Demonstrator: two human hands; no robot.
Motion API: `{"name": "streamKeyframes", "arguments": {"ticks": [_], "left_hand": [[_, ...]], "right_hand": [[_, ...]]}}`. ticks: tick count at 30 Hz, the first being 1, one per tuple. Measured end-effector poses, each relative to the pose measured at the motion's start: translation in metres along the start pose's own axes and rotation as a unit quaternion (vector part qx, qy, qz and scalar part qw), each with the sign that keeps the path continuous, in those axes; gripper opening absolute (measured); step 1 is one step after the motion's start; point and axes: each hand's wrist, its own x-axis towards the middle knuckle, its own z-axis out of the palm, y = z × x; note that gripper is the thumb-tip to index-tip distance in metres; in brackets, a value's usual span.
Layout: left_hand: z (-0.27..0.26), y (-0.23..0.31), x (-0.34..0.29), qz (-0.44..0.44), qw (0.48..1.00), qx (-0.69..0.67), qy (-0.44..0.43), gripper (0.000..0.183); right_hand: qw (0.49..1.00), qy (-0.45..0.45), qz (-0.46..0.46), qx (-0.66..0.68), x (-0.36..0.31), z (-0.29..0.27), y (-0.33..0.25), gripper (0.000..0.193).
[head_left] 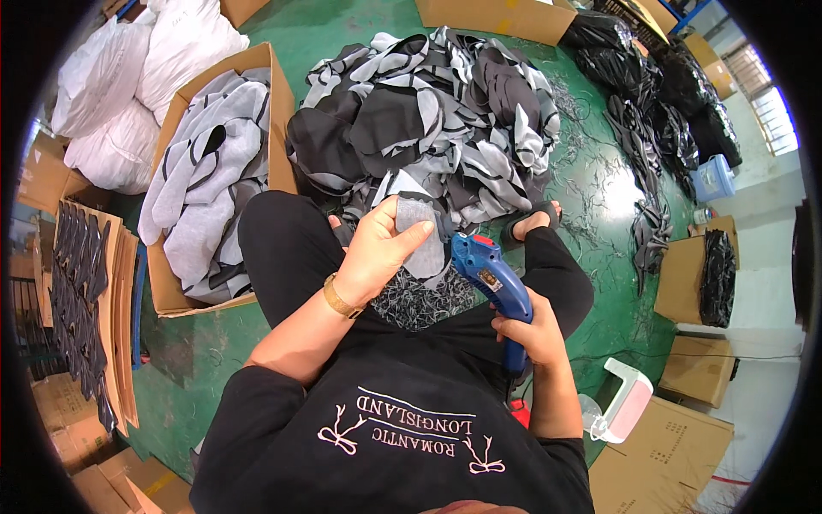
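My left hand (377,248) grips a grey fabric piece (419,236) with a dark trim, held up over my lap. My right hand (524,330) is closed around the handle of a blue electric cutting tool (488,278), whose tip points at the lower edge of the fabric piece. Thin trimmed scraps (419,304) lie in my lap on my black trousers. I sit on the green floor with my legs apart, a sandalled foot (531,224) showing ahead.
A large heap of grey and black fabric pieces (428,111) lies in front of me. A cardboard box (175,295) of grey pieces stands at my left. White sacks (145,77) are behind it, black bags (659,94) and more boxes at right, a pink-and-white container (625,398) beside me.
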Motion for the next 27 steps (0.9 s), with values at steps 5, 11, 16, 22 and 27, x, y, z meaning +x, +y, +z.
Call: {"name": "streamKeyframes", "arguments": {"ticks": [5, 11, 16, 22, 27], "left_hand": [[0.003, 0.019, -0.005, -0.004, 0.993, 0.114, -0.031, 0.024], [0.001, 0.038, -0.006, -0.067, 0.977, 0.181, -0.089, 0.016], [-0.008, 0.042, -0.002, -0.065, 0.952, 0.243, -0.172, 0.02], [-0.014, 0.047, 0.002, -0.061, 0.912, 0.333, -0.23, 0.014], [-0.014, 0.042, 0.001, -0.056, 0.91, 0.293, -0.288, 0.02]], "right_hand": [[0.998, -0.031, 0.02, 0.041, 0.002, -0.006, -0.003, 0.035], [0.994, -0.061, 0.038, 0.082, 0.004, -0.012, -0.003, 0.033], [0.99, -0.086, 0.053, 0.097, 0.006, -0.015, -0.004, 0.034], [0.986, -0.131, 0.054, 0.091, 0.007, -0.02, -0.003, 0.036], [0.984, -0.142, 0.04, 0.097, 0.014, -0.016, -0.003, 0.036]]}}
